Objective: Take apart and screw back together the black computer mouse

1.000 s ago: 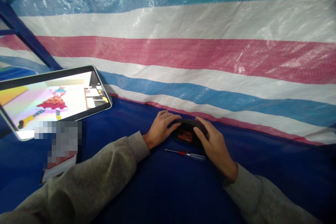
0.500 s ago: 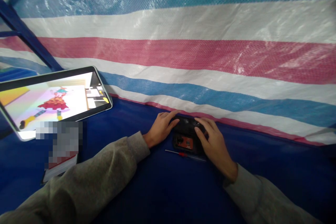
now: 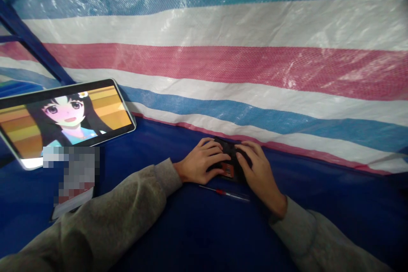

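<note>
A small black case (image 3: 237, 173) with an orange circuit board (image 3: 227, 170) exposed in it lies on the dark blue surface, close to the striped sheet. My left hand (image 3: 203, 161) curls over its left end, covering part of the board with bent fingers and thumb. Around the right side, the fingers and thumb of my right hand (image 3: 259, 170) close on the dark casing, and my palm hides much of that end. Just in front of the case lies a thin screwdriver (image 3: 220, 191) with a red section and a clear handle; neither hand touches it.
A tablet (image 3: 128, 126) showing an animated picture leans at the left. In front of it lies a flat item (image 3: 75, 203), partly blurred out. A striped plastic sheet (image 3: 207, 63) hangs behind, and a blue frame bar (image 3: 35, 46) slants at the far left.
My left hand has moved down and right over the case, covering more of the board. My right hand has stayed nearly in place. The tablet's picture has changed.
</note>
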`<state>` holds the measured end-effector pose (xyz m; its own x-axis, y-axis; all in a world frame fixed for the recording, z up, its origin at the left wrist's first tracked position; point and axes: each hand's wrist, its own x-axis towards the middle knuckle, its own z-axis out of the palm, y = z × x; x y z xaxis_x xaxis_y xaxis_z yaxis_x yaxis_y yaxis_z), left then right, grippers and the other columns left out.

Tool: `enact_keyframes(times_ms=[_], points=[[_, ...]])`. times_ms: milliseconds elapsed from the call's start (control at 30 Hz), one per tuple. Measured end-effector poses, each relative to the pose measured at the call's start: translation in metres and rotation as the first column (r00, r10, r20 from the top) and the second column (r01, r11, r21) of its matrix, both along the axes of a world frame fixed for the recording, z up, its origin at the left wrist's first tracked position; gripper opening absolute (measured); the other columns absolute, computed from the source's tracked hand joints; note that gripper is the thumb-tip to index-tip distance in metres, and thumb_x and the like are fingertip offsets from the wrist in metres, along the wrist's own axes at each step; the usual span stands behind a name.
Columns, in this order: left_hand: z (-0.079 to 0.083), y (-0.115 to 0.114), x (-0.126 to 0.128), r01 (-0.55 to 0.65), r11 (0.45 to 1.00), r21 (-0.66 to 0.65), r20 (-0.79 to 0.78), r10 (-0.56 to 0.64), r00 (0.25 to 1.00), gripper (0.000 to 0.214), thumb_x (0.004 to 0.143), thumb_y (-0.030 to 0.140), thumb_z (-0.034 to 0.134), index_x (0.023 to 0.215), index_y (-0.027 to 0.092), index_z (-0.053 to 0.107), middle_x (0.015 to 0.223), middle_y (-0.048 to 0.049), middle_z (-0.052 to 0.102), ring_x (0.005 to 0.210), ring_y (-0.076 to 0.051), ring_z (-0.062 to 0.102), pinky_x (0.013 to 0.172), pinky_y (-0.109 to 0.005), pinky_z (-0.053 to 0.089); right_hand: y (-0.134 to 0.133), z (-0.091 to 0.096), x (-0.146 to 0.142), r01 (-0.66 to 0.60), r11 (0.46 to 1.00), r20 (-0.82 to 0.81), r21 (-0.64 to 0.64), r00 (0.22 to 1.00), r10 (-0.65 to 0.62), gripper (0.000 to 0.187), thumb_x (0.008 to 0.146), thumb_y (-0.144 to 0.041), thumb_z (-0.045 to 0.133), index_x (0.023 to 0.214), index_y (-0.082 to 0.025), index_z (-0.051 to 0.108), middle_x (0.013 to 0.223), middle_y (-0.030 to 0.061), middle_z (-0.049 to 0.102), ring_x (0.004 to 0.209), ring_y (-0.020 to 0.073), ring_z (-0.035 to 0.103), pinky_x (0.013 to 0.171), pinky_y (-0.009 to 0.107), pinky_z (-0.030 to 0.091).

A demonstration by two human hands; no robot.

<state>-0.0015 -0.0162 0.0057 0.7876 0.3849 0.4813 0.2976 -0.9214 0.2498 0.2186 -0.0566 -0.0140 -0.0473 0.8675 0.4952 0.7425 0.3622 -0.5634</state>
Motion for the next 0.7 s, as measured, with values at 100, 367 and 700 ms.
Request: enact_keyframes(times_ms=[100, 367, 700], points=[[-0.005, 0.002, 0.001, -0.004, 0.999, 0.048, 0.035, 0.003, 0.999, 0.033, 0.094, 0.037, 0.056, 0.119, 0.016, 0.06, 0.107, -0.0085, 0.069, 0.114, -0.023, 0.055, 0.109, -0.045, 0.031, 0.0, 0.0, 0.0, 0.004, 1.0, 0.01, 0.009, 1.0, -0.004, 0.027, 0.095, -0.032, 0.047, 0.111, -0.02, 0.064, 0.121, 0.012, 0.056, 0.115, 0.0246, 0.053, 0.102, 0.047, 0.043], [-0.005, 0.003, 0.001, -0.021, 0.996, 0.084, 0.133, 0.01, 0.991, 0.026, 0.096, 0.032, 0.054, 0.116, 0.017, 0.06, 0.107, -0.0078, 0.07, 0.109, -0.02, 0.062, 0.106, -0.043, 0.038, -0.008, 0.007, -0.001, -0.043, 0.994, 0.039, 0.098, 0.998, 0.039, 0.028, 0.092, -0.031, 0.051, 0.115, -0.019, 0.062, 0.125, 0.0132, 0.054, 0.118, 0.0266, 0.051, 0.102, 0.049, 0.042], [-0.006, 0.0, 0.001, -0.013, 0.999, -0.033, 0.392, 0.025, 0.919, 0.026, 0.095, 0.021, 0.055, 0.121, 0.016, 0.057, 0.112, -0.0111, 0.065, 0.104, -0.018, 0.064, 0.09, -0.031, 0.056, -0.013, 0.013, -0.011, -0.147, 0.954, 0.107, 0.261, 0.987, 0.123, 0.036, 0.086, -0.029, 0.064, 0.121, -0.02, 0.061, 0.108, 0.0101, 0.066, 0.104, 0.026, 0.058, 0.092, 0.046, 0.048]])
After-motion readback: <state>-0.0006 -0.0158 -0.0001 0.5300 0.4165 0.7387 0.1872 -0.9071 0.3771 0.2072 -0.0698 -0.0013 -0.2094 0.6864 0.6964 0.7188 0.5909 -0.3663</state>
